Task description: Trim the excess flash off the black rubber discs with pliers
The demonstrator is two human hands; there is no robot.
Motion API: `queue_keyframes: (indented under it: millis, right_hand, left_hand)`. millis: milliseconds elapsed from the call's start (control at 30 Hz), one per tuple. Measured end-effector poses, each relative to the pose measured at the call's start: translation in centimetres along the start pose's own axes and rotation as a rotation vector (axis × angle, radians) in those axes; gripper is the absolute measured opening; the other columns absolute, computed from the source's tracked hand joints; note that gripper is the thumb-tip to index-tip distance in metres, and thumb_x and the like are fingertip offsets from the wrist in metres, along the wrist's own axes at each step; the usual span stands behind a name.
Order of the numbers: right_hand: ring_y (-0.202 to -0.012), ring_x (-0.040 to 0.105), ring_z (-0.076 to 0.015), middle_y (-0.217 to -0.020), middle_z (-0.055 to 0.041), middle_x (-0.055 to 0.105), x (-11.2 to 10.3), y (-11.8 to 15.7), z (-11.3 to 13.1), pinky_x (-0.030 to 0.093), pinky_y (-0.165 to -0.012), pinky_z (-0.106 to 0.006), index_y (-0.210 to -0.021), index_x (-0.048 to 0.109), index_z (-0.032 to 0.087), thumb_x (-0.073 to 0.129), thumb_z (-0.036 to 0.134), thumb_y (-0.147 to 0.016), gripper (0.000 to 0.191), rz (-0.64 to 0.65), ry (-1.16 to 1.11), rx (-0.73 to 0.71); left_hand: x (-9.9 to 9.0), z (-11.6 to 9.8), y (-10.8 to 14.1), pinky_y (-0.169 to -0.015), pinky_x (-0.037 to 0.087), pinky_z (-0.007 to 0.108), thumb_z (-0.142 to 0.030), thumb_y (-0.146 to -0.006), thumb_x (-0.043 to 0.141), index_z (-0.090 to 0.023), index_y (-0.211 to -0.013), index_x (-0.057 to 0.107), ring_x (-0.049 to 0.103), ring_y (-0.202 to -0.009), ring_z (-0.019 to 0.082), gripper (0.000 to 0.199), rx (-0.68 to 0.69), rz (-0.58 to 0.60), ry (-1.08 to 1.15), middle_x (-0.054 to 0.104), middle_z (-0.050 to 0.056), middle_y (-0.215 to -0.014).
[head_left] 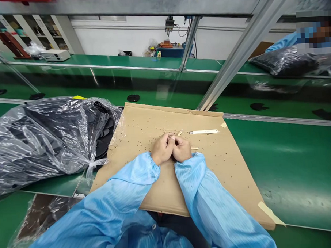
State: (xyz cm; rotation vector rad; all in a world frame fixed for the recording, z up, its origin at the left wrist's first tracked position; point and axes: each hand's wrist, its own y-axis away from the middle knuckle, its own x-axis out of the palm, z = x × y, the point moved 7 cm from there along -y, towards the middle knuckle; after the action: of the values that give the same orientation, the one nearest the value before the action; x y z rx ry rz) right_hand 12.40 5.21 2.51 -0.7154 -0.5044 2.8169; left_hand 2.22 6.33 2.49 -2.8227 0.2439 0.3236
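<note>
My left hand (162,148) and my right hand (182,149) are pressed together over the middle of a brown cardboard sheet (162,186). The fingers of both are curled inward, and whatever lies between them, if anything, is hidden. Just beyond the fingertips shows a pale pointed tip (180,132); whether it is held or lies on the cardboard, I cannot tell. A slim pale stick (194,148) pokes out beside my right hand. Farther right lies a white-handled tool with a thin metal end (205,131). Tiny black specks are scattered over the cardboard.
On the left sits a knotted clear plastic bag (51,140) full of flat black pieces. A green conveyor belt (158,89) runs behind, carrying several black pieces. A slanted metal post (228,66) rises at the right. Another person's blue sleeve (281,42) shows beside a black-filled bag (286,60).
</note>
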Motion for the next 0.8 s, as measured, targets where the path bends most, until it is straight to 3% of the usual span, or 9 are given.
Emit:
queue_keyframes:
  millis: [100,300,567,800]
  right_hand:
    - [-0.054,0.049,-0.0133,-0.055,-0.0001,0.056,0.0,0.1,0.1,0.038,-0.051,-0.024,-0.063,0.063,0.018,0.05,0.033,-0.081,0.026,0.009,0.068,-0.023]
    - [-0.064,0.06,-0.0176,-0.067,-0.0032,0.067,-0.2,0.2,-0.1,0.045,-0.058,-0.027,-0.073,0.069,0.018,0.055,0.034,-0.079,0.022,0.012,-0.022,0.013]
    - [-0.064,0.061,-0.0168,-0.071,-0.0036,0.069,0.2,0.0,-0.4,0.047,-0.06,-0.027,-0.076,0.069,0.019,0.053,0.036,-0.08,0.023,0.05,-0.038,0.045]
    - [-0.049,0.048,-0.0119,-0.053,0.0005,0.055,0.1,0.0,-0.2,0.034,-0.046,-0.023,-0.061,0.059,0.019,0.05,0.035,-0.077,0.024,0.03,-0.007,0.022]
  left_hand:
    - [0.0,0.1,0.0,-0.083,0.045,0.031,-0.034,-0.09,0.045,-0.022,-0.094,0.064,0.061,-0.088,0.019,0.023,-0.002,0.003,0.027,0.068,0.005,-0.092]
    - [0.1,-0.3,0.0,-0.084,0.046,0.031,-0.037,-0.087,0.052,-0.021,-0.097,0.064,0.062,-0.087,0.019,0.023,-0.025,0.046,0.026,0.069,0.005,-0.091]
    - [0.2,-0.9,0.3,-0.088,0.045,0.033,-0.038,-0.073,0.07,-0.018,-0.105,0.061,0.06,-0.096,0.022,0.039,0.001,0.096,0.052,0.067,0.008,-0.102]
    - [0.8,-1.6,0.8,-0.102,0.039,0.041,-0.043,-0.053,0.084,-0.016,-0.125,0.051,0.051,-0.115,0.029,0.083,0.175,0.134,-0.07,0.054,0.016,-0.122]
